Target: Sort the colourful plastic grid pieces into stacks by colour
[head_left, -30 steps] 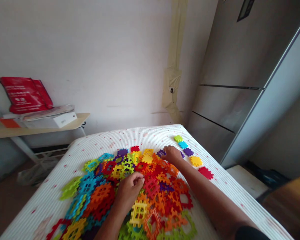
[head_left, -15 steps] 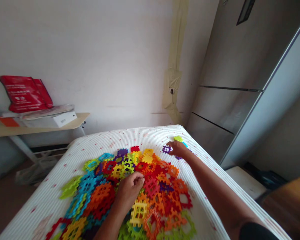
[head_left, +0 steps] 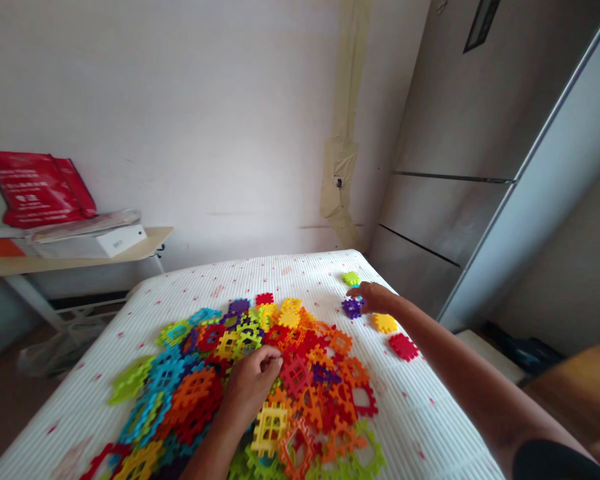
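Note:
Colourful notched plastic building tiles [head_left: 296, 375] lie in a large heap on the bed, many of them with window-like cut-outs. My left hand [head_left: 255, 373] rests over the middle of the heap, its fingers curled. Whatever those fingers may hold is hidden. At the far right, my right hand [head_left: 375, 297] reaches over a purple tile [head_left: 352, 308] lying apart from the heap. Its fingers are spread around the tile's upper and right edges. Close to this hand are a green tile [head_left: 351, 278], a yellow tile [head_left: 385, 323], a red tile [head_left: 404, 347] and a partly covered blue one.
White ribbed bedding with red marks [head_left: 280, 267] lies beneath everything. Behind it stands a pale wall, and a grey cabinet [head_left: 430, 200] rises on the right. To the left, a side table [head_left: 155, 239] carries a white box [head_left: 115, 241] and a red bag [head_left: 40, 190].
My right hand has moved slightly right with the purple window tile and brought it down among the separate tiles; its fingers have loosened. The yellow and red tiles are now uncovered. My left hand stays curled.

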`<state>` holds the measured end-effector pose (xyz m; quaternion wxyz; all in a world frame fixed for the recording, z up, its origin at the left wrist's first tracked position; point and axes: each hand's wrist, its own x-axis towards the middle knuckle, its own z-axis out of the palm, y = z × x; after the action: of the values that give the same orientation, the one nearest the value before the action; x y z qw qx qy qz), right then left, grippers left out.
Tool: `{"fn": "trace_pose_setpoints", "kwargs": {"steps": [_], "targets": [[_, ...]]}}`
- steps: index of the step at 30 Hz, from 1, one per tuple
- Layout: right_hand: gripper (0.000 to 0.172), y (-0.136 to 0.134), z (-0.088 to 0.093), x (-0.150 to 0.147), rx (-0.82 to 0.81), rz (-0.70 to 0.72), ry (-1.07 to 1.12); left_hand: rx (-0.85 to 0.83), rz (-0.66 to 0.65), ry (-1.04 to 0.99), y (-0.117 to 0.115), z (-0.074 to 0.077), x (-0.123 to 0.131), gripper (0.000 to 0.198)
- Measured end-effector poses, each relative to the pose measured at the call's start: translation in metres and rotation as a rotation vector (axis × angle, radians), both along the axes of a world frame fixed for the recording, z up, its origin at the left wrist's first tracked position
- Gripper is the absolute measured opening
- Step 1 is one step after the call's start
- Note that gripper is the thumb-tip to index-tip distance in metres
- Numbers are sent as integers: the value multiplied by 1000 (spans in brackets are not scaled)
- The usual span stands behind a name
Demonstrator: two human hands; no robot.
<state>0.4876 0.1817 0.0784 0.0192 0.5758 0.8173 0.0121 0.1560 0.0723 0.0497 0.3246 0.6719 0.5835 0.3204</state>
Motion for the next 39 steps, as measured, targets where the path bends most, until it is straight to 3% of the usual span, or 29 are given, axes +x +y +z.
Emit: {"fn": "trace_pose_setpoints", "kwargs": {"steps": [16, 23, 28, 31, 34, 39], "targets": [[37, -2, -4, -1, -27, 36, -59, 11, -7, -20, 1, -4, -1, 20], [39, 0, -12, 1, -20, 22, -4, 41, 16, 0, -2, -3, 0, 19], [47, -1, -9, -4, -15, 44, 30, 56, 15, -35, -2, -5, 0, 17], [53, -1, -1, -19, 14, 104, 93, 60, 15, -36, -2, -4, 1, 17], [45, 1, 7, -50, 13, 149, 146, 85, 55, -54, -1, -1, 0, 19], [34, 12, 15, -134, 19, 135, 300, 217, 296, -334, 4, 4, -11, 24]]}}
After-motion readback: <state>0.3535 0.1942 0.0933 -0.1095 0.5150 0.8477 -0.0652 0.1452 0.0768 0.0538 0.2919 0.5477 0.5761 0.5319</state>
